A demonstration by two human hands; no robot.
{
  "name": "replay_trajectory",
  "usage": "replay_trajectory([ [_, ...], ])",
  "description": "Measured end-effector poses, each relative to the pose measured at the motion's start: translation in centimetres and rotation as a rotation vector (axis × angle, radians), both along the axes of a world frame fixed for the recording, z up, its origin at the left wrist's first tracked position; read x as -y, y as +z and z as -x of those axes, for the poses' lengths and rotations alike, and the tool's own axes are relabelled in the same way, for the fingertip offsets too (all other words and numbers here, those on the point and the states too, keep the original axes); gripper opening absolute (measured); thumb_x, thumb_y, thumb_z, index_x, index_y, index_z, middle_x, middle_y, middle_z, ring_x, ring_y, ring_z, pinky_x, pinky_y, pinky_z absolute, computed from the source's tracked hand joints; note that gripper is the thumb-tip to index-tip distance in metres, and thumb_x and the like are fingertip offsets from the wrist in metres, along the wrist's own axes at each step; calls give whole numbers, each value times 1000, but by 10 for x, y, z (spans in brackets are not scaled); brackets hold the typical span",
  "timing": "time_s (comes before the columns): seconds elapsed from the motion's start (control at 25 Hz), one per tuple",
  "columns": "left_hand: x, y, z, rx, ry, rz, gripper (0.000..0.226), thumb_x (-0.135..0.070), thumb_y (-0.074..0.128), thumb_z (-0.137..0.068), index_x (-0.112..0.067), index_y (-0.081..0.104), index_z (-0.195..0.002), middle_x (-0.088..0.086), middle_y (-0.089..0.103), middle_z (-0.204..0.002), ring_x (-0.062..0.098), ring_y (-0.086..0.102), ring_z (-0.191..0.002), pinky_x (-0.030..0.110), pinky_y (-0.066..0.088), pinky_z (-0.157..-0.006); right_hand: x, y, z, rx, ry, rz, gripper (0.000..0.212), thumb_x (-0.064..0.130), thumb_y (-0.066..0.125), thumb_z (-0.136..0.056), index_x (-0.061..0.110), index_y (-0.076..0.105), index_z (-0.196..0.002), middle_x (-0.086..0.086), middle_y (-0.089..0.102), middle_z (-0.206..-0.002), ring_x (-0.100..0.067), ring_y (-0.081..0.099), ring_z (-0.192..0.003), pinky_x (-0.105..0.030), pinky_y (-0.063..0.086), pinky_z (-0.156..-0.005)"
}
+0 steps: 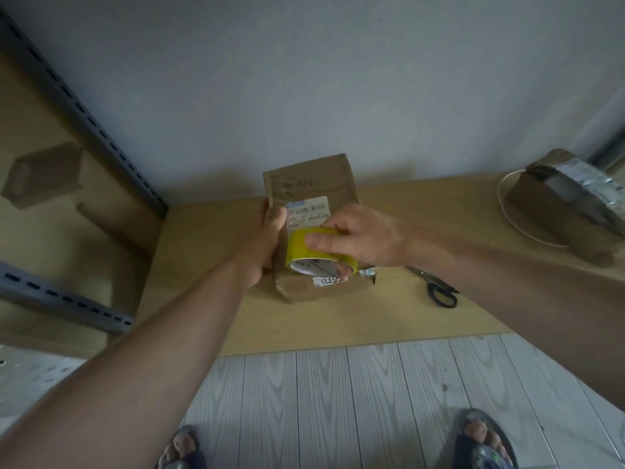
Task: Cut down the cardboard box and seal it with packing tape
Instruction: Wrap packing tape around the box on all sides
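Head view shows the cardboard box (311, 179) in the middle of the table (338, 319), near the wall. The left hand (267, 238) grips the box's left edge, fingers curled round it. The right hand (358, 235) grasps a yellow roll of tape (299, 252), thumb on its outer face, and holds it against the top of the box over the printed label. The scissors (439, 291) lie on the table to the right, apart from both hands. The near edge of the box looks ragged, so the cutting down seems done. Sealing appears only just begun, as I cannot make out any fresh strip laid across the flaps. What seems left is pulling the tape over the seam, cutting it and pressing it down.
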State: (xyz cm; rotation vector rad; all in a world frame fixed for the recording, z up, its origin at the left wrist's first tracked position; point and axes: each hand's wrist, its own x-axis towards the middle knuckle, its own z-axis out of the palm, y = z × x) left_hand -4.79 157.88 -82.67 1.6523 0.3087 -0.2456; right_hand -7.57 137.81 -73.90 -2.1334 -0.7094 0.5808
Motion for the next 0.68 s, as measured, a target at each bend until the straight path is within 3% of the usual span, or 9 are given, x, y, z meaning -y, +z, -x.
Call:
replay_trajectory([
  [0.04,0,-6,1,15,-2,-34,19,-59,55,-89,-62,58,-107,-7,74,-115,19,72,-103,55,55,-95,-6,-4,1,21,22,25,56,57,47,-98,19,66,-61,-5,68,-60,-21,64,-55,-37,54,-63],
  [0.12,1,-15,1,32,16,-82,19,-68,53,-84,-62,60,-101,-8,75,-110,19,73,-102,53,55,-95,-8,-5,1,42,22,49,55,62,44,-96,25,67,-63,-6,70,-62,-19,65,-53,-33,55,-64],
  [0.24,-1,-13,2,82,4,-224,38,-77,45,-85,-61,55,-118,-13,74,-109,18,71,-101,51,55,-94,3,6,-7,57,-33,114,57,66,46,-92,15,70,-98,-9,75,-79,-13,66,-53,-15,48,-54],
  [0.32,3,-3,6,91,-4,-340,39,-73,40,-92,-55,51,-124,-17,72,-101,13,69,-93,40,57,-87,15,16,-11,98,-51,199,44,58,47,-96,23,70,-82,2,69,-60,-8,60,-45,-14,42,-50],
  [0.44,11,4,9,120,48,-414,33,-48,39,-106,-32,58,-128,-21,60,-81,-6,54,-71,5,42,-54,32,21,-16,138,-84,262,54,48,47,-101,24,57,-54,8,49,-42,-5,43,-39,-26,35,-53],
  [0.56,15,4,11,165,101,-485,33,-40,37,-108,-21,64,-114,-18,60,-78,-8,53,-68,1,35,-48,43,31,-11,142,-34,380,46,46,52,-98,19,58,-61,2,63,-48,-9,61,-44,-25,46,-56],
  [0.68,15,2,13,177,127,-513,34,-42,37,-107,-23,65,-114,-18,63,-83,-1,61,-75,7,37,-50,57,41,-7,142,-35,502,53,55,56,-93,10,66,-68,0,66,-51,-10,66,-48,-20,46,-54],
])
